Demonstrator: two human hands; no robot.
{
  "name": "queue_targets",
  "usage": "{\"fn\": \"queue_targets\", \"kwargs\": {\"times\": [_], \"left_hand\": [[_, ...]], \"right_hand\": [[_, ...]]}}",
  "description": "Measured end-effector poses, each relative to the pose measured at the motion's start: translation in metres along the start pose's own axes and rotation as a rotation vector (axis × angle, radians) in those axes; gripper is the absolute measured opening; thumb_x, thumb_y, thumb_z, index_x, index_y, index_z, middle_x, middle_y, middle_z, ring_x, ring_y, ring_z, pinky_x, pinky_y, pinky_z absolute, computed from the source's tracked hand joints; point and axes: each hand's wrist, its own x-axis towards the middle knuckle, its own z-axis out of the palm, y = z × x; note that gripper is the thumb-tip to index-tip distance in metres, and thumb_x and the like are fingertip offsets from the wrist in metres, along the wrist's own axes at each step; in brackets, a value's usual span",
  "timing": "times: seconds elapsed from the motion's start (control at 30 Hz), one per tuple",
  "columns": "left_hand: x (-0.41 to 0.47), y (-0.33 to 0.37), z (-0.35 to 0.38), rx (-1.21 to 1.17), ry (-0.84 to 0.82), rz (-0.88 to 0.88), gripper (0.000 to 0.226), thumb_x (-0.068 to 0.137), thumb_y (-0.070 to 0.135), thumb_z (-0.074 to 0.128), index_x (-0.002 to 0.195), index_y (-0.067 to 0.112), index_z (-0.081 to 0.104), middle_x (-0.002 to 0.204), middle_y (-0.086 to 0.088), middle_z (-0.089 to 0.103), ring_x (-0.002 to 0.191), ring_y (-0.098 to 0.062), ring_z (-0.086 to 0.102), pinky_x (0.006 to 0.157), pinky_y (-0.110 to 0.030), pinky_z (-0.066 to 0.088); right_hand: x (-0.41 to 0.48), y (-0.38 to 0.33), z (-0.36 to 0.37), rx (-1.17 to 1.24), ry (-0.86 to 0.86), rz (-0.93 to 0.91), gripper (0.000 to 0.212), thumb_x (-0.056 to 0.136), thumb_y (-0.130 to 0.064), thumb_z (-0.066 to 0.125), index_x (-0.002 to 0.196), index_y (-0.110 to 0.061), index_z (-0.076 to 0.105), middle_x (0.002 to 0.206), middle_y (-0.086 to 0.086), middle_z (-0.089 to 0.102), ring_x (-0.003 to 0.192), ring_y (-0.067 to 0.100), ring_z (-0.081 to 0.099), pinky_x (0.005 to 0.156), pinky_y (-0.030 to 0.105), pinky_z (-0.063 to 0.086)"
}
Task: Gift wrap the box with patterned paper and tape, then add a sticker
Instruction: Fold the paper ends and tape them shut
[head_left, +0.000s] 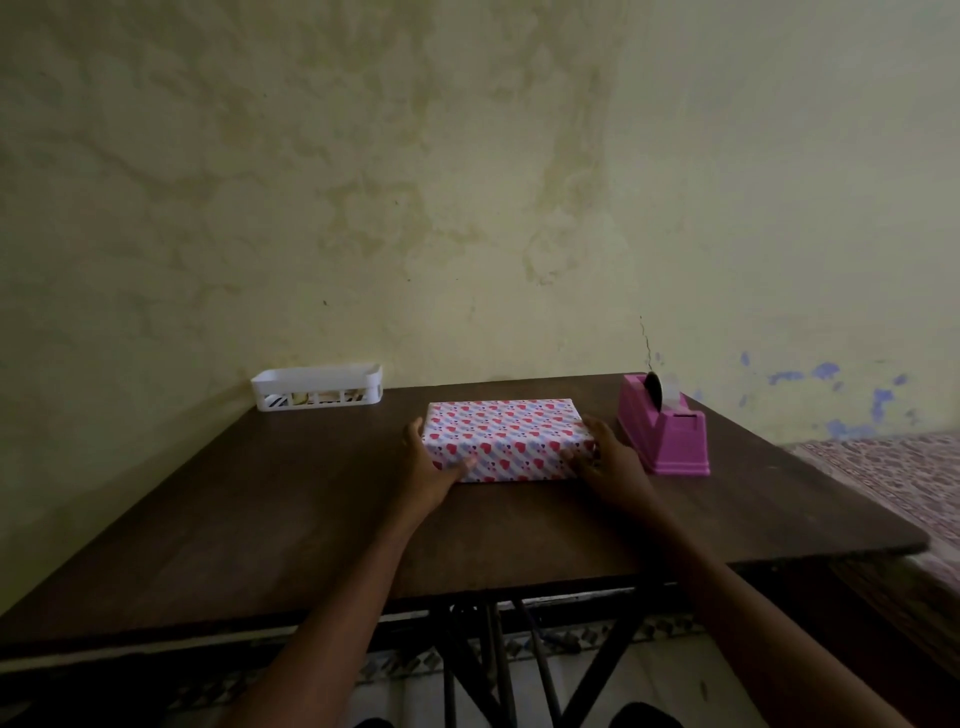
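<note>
- Two hands on the wrapped box (506, 436), which lies on the far half of the table (260, 519). The left hand (434, 467) curls round its near-left corner, the right hand (608, 462) round its near-right.
- Paper looks fully closed; no sticker seen.
- Next, probably: steady the box one-handed, then press the sticker flat on top.

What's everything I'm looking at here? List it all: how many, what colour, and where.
wrapped box: one, white paper with pink, red and blue hearts, middle of the table
tape dispenser: one, pink, right of the box
basket: one, white, far left corner by the wall, contents unclear
table: one, dark brown, under everything
wall: one, stained pale yellow, behind the table
left hand: one, grips the box's near left corner
right hand: one, grips the box's near right corner
</note>
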Motion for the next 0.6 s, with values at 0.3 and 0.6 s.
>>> {"fn": "queue_targets", "kwargs": {"times": [0.3,0.6], "left_hand": [[-0.006,0.002,0.003,0.125,0.076,0.058,0.104,0.073,0.032,0.083,0.151,0.021,0.015,0.157,-0.010,0.023,0.140,-0.029,0.030,0.107,-0.048,0.037],[-0.026,0.028,0.037,0.648,0.151,0.643,0.067,0.082,0.040,0.071,0.141,0.029,0.040,0.151,-0.006,0.028,0.140,-0.025,0.025,0.112,-0.044,0.031]], "right_hand": [[0.001,0.003,0.002,-0.004,0.137,0.004,0.059,0.088,-0.038,0.069,0.137,-0.016,0.044,0.133,0.006,0.056,0.111,0.017,0.059,0.085,0.032,0.054],[-0.010,-0.008,-0.015,-0.161,0.575,-0.176,0.021,0.088,-0.026,0.062,0.107,-0.017,0.060,0.108,0.006,0.062,0.098,0.021,0.056,0.072,0.031,0.047]]}}
